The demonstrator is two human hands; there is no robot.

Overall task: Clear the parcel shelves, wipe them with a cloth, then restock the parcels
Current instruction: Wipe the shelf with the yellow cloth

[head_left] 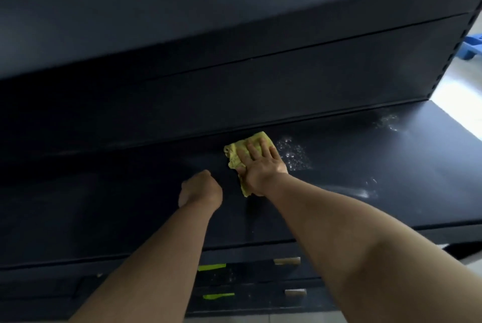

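Right hand point(263, 168) presses splayed fingers flat on the yellow cloth point(243, 155); left hand point(199, 188) seems loosely fisted, empty.

Crumpled yellow-green cloth point(241, 152) lies flat on the bare, dust-streaked dark shelf point(365, 179).

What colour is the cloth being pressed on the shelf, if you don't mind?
Yellow-green; the cloth under the right hand shows clearly in the head view.
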